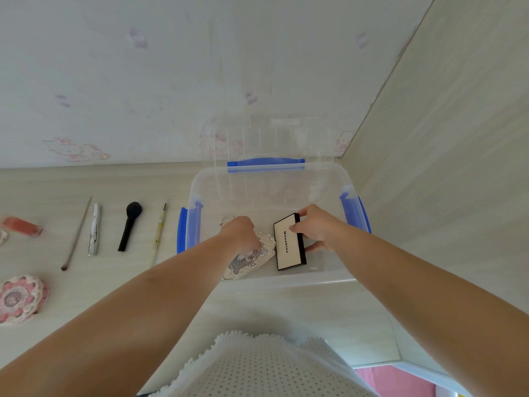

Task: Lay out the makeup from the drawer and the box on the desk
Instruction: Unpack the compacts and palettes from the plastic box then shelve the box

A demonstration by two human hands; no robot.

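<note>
— How much room is there around the clear plastic storage box with blue clip handles [347, 179]?

— Little on the right: it sits at the worktop's [286, 316] far right corner, close to the side wall, its clear lid [266, 138] propped against the back wall. Bare worktop lies between it and the near edge.

— And the hands?

— Both are inside the box. The right hand [316, 229] grips the white rectangular palette with a black rim and black lettering [287, 243], fingers [296, 226] curled over its far long edge, thumb under the near one. The left hand [243, 233] holds the ornate silver embossed compact [249, 260], fingers curled down on it.

— Left of the box?

— A row towards the left edge: thin pale pencil [159, 232], black powder brush [129, 226], silver tube [94, 229], slim grey brush [76, 233], red case [21, 226]; nearer, a pink round frilled compact [20, 299].
</note>
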